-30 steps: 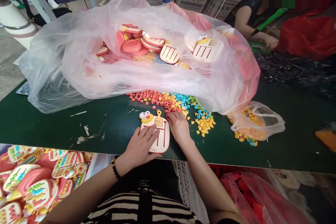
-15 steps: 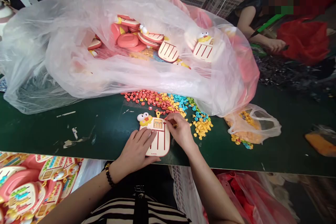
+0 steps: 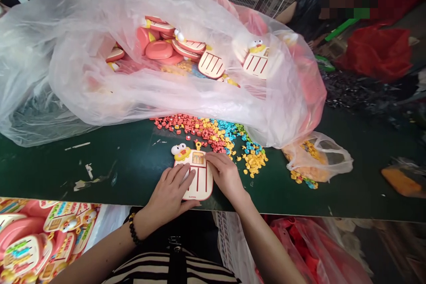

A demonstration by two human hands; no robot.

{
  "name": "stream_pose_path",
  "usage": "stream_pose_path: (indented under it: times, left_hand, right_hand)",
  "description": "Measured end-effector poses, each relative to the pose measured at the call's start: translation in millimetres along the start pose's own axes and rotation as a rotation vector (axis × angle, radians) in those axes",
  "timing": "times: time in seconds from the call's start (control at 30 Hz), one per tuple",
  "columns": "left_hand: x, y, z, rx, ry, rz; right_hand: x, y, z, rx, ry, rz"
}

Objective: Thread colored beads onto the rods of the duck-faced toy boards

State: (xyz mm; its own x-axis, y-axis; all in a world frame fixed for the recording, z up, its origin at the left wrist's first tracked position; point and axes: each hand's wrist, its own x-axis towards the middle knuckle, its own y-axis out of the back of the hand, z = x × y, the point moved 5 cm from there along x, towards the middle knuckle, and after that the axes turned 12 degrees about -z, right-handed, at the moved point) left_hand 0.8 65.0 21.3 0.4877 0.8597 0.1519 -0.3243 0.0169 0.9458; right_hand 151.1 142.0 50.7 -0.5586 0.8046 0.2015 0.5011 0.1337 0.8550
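A cream toy board point(image 3: 201, 186) with a pink rim, dark red slots, a small picture window and a bird head with bulging eyes point(image 3: 180, 151) lies face up near the table's front edge. My left hand point(image 3: 173, 185) holds it at the lower left, fingers across its face and thumb along the bottom edge. At the board's upper right, my right hand point(image 3: 226, 175) has its fingertips pinched together over the top of the rightmost slot. Whatever is between them is hidden. Loose red pieces point(image 3: 179, 123) and yellow pieces point(image 3: 254, 163) lie just behind.
A big translucent plastic bag point(image 3: 133, 102) with more toy boards spans the back. Right of me sits a small bag point(image 3: 328, 166) of yellow pieces. Boards with coloured pieces point(image 3: 29, 244) are piled at lower left. A co-worker's red bag point(image 3: 376, 53) is at far right.
My right fingertips have come from beside the board's upper right edge onto the top of the rightmost slot. My left hand stays on the board. The co-worker's arm has drawn back.
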Motion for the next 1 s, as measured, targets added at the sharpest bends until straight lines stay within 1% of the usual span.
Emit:
stream_pose_path:
  times: [0.07,0.13,0.23,0.37,0.43,0.47,0.53,0.6,0.7,0.8,0.9,1.0]
  left_hand:
    - [-0.9,-0.3,1.2,0.004,-0.01,0.009]
    - [-1.6,-0.1,2.1,0.006,-0.02,0.016]
    - [-2.1,1.0,1.8,-0.004,-0.032,0.024]
    - [-2.4,2.4,-0.1,-0.03,-0.05,0.038]
    - [-2.3,2.4,-1.0,-0.031,-0.049,0.04]
    - [-2.2,2.2,-1.1,-0.03,-0.048,0.039]
    - [-2.0,1.8,-1.1,-0.027,-0.044,0.035]
    - [-1.9,1.9,-0.6,-0.025,-0.041,0.033]
    - [-1.8,2.5,0.1,-0.027,-0.041,0.032]
    - [-2.3,3.0,0.2,-0.034,-0.046,0.039]
    - [-3.3,2.3,-0.6,-0.028,-0.042,0.045]
    - [-3.9,1.3,-1.2,-0.016,-0.037,0.045]
  right_hand:
    - [2.0,0.5,4.2,0.018,-0.085,0.097]
    - [3.3,-3.6,6.8,0.042,-0.128,0.151]
    - [3.5,-11.1,9.8,0.112,-0.149,0.137]
    - [2.4,-8.2,16.4,0.343,-0.223,0.112]
    - [2.9,-3.4,17.3,0.433,-0.248,0.146]
    - [3.2,-1.2,16.7,0.445,-0.25,0.178]
    - [3.2,0.8,13.3,0.399,-0.231,0.235]
    - [2.0,-2.3,9.2,0.303,-0.2,0.245]
    - [-3.7,-10.4,5.9,0.155,-0.165,0.222]
    - [-10.6,-13.5,5.0,0.057,-0.136,0.206]
    - [-12.5,-11.5,3.4,0.015,-0.099,0.163]
    - [-9.6,-7.5,1.8,0.022,-0.052,0.084]
